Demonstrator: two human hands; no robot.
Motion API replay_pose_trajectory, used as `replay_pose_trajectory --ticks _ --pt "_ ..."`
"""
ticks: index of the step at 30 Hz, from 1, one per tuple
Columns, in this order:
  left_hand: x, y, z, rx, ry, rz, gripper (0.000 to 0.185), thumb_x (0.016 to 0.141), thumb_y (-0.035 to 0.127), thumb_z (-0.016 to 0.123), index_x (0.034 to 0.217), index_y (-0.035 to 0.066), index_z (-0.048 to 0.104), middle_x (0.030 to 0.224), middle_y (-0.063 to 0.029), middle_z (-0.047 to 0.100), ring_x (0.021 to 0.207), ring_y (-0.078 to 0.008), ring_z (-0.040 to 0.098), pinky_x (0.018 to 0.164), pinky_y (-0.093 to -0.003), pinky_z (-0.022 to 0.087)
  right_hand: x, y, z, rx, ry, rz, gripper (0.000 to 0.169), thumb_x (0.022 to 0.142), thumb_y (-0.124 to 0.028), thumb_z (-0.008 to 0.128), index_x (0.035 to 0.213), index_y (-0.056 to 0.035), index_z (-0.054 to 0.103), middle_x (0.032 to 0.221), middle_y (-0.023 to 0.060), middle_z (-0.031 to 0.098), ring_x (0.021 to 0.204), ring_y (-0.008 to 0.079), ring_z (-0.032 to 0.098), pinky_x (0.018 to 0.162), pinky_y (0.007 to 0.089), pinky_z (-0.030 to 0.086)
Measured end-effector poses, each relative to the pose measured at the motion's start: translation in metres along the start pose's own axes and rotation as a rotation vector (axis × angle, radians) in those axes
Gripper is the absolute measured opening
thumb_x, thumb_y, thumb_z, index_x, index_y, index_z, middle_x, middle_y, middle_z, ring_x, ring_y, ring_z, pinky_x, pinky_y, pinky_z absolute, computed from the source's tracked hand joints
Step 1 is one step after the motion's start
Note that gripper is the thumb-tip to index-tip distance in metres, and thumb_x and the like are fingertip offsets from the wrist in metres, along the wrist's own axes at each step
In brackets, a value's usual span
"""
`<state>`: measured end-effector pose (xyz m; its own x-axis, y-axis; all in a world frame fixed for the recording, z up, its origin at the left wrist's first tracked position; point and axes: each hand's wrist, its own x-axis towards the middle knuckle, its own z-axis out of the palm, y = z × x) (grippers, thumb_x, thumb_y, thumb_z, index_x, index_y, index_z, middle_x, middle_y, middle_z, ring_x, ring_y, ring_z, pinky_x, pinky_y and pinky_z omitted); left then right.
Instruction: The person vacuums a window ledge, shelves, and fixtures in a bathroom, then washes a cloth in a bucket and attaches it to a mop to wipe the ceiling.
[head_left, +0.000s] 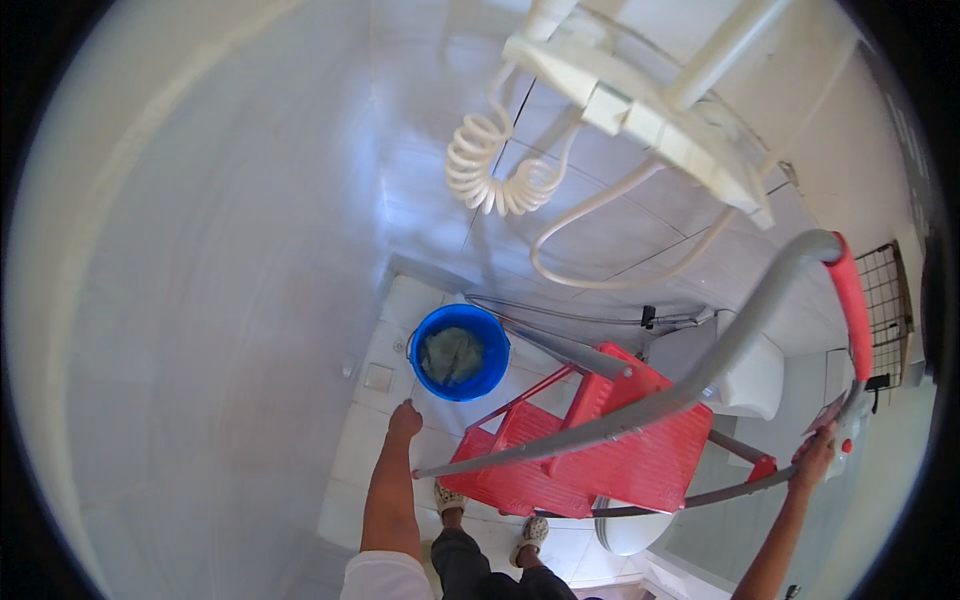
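Note:
My left hand (406, 420) is low over the white tiled floor, just below a blue bucket (496, 355); its fingers look curled, and whether it holds something small I cannot tell. A greyish-green cloth (452, 356) lies in the bucket. On the right, my right hand (816, 454) is closed around the grey tube of a folding step ladder, apparently with a thin reddish item against it. The step ladder (637, 450) has red ribbed steps and a red grip (853, 322) on its top rail; it stands in front of me, right of the bucket.
A white coiled hose (499, 180) hangs from a white wall-mounted unit (637, 112) overhead. A handheld sprayer (682, 319) with a metal hose is on the far wall beside a white basin (750, 375). A black wire rack (885, 315) is at right. A floor drain (378, 377) lies left of the bucket.

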<state>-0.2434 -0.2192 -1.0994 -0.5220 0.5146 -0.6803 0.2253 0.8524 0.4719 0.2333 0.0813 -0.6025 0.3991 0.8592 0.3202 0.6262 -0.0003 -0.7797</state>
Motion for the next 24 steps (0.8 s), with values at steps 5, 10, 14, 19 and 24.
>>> replay_pose_trajectory --ticks 5,10,14,19,24 --pt "0.079 0.004 0.049 -0.293 0.256 -0.171 0.056 0.076 0.020 0.058 0.121 -0.008 0.039 0.104 -0.0290 0.057 0.097 -0.0381 0.057 0.086 -0.0432 0.045 0.013 0.014 -0.016 -0.110 -0.057 -0.103 0.041 0.092 -0.046 0.040 0.078 -0.0077 0.048 0.049 -0.0033 0.035 0.036 0.0077 0.035 0.033 0.0235 0.028" --pt "0.134 -0.015 0.091 -0.926 0.149 -0.148 0.044 0.073 0.018 0.067 0.105 -0.007 0.051 0.090 -0.0163 0.063 0.077 -0.0244 0.061 0.071 -0.0351 0.047 0.019 0.020 -0.032 -0.014 -0.169 -0.162 0.037 0.089 -0.029 0.047 0.108 0.0015 0.053 0.090 0.0104 0.058 0.076 0.0192 0.058 0.066 0.0319 0.048" --pt "0.132 -0.015 0.102 -0.906 0.304 -0.318 0.021 0.068 0.012 0.069 0.078 0.001 0.053 0.070 -0.0046 0.057 0.064 -0.0170 0.053 0.060 -0.0319 0.044 0.005 0.004 -0.013 -0.034 -0.002 -0.032 0.049 0.086 -0.026 0.046 0.117 0.0123 0.046 0.111 0.0207 0.054 0.100 0.0328 0.054 0.085 0.0426 0.047" --pt "0.109 0.022 0.098 -1.286 0.224 -0.443 0.025 0.067 0.005 0.062 0.090 0.001 0.052 0.081 -0.0086 0.056 0.067 -0.0210 0.054 0.057 -0.0388 0.047 0.015 0.014 -0.038 -0.231 -0.192 -0.132 0.040 0.085 -0.025 0.045 0.112 0.0037 0.053 0.101 0.0129 0.059 0.089 0.0233 0.058 0.077 0.0357 0.048" --pt "0.079 -0.004 0.089 -1.308 0.310 -0.445 0.039 0.071 0.010 0.059 0.109 0.008 0.049 0.102 -0.0106 0.052 0.089 -0.0307 0.053 0.062 -0.0496 0.048 0.014 0.013 -0.011 0.010 -0.100 -0.084 0.035 0.086 -0.040 0.055 0.088 -0.0049 0.050 0.048 -0.0035 0.035 0.034 0.0065 0.036 0.032 0.0214 0.028"
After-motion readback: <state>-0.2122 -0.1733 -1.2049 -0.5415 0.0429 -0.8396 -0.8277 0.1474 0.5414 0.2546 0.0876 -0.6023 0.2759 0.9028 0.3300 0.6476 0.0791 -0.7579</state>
